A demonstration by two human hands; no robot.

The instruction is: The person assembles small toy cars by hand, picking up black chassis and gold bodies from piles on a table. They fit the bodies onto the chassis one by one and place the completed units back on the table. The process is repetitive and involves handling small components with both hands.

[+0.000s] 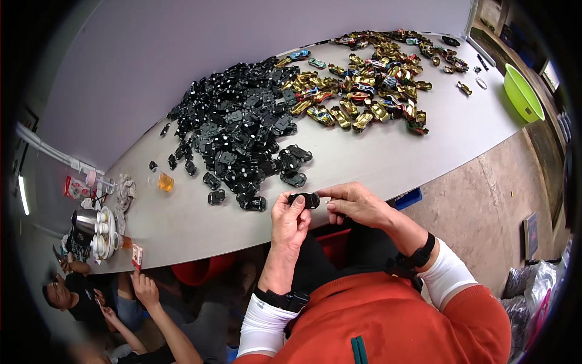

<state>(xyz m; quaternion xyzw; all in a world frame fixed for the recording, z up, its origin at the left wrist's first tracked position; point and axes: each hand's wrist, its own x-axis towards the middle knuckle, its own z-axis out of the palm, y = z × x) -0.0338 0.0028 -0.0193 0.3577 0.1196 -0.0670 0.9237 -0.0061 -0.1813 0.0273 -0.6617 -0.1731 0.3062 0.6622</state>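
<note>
Close to my body, at the table's front edge, my left hand (pixel 288 219) pinches a small black toy car chassis (pixel 310 201) between thumb and fingers. My right hand (pixel 357 205) comes in from the right, fingers curled and the index fingertip against the chassis's right end. Just beyond my hands begins a large heap of similar black toy car chassis (pixel 233 133). To its right spreads a pile of gold and coloured toy car bodies (pixel 364 85), several of them lying loose at its edge.
The pale table (pixel 388 161) runs along a wall. A green basin (pixel 522 94) stands at its right end. On the left are a cup of amber drink (pixel 163 181), a cloth (pixel 125 197) and a tray of cups (pixel 109 233). Another person's hand (pixel 145 290) touches a small red-and-white box (pixel 137 256).
</note>
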